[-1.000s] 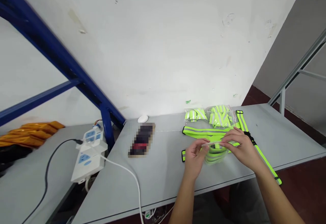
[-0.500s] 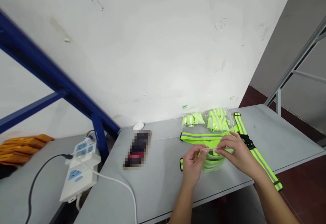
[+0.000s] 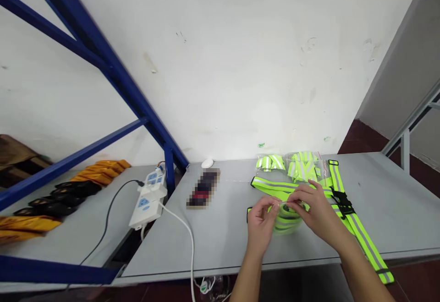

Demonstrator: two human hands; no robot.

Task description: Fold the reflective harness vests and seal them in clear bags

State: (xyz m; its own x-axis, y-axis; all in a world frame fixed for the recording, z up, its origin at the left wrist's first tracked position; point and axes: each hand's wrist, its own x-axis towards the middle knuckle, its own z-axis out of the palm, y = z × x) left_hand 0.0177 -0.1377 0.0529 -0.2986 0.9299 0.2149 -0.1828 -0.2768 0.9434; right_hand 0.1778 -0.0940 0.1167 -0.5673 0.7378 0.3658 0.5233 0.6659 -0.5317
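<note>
My left hand (image 3: pixel 260 224) and my right hand (image 3: pixel 312 208) both pinch the top edge of a clear plastic bag (image 3: pixel 286 223), their fingertips close together along it. Inside the bag is a folded neon-yellow reflective strap, blurred and partly hidden by my fingers. Under and behind the hands lie loose reflective straps (image 3: pixel 368 242) with grey stripes and a black buckle (image 3: pixel 343 201), reaching over the table's front edge at the right. Farther back, against the wall, sit a smaller bagged strap (image 3: pixel 270 162) and a larger bagged strap (image 3: pixel 304 166).
A pixelated flat object (image 3: pixel 203 188) and a white rounded item (image 3: pixel 207 163) lie left on the grey table (image 3: pixel 227 242). A white power strip (image 3: pixel 148 196) with cables stands beside blue metal framing (image 3: pixel 135 96). Yellow and black bundles (image 3: pixel 99 173) rest on the left surface.
The camera view has turned left, so more of the left surface and its bundles shows. Both hands keep their pinch on the bag's edge, with little visible movement.
</note>
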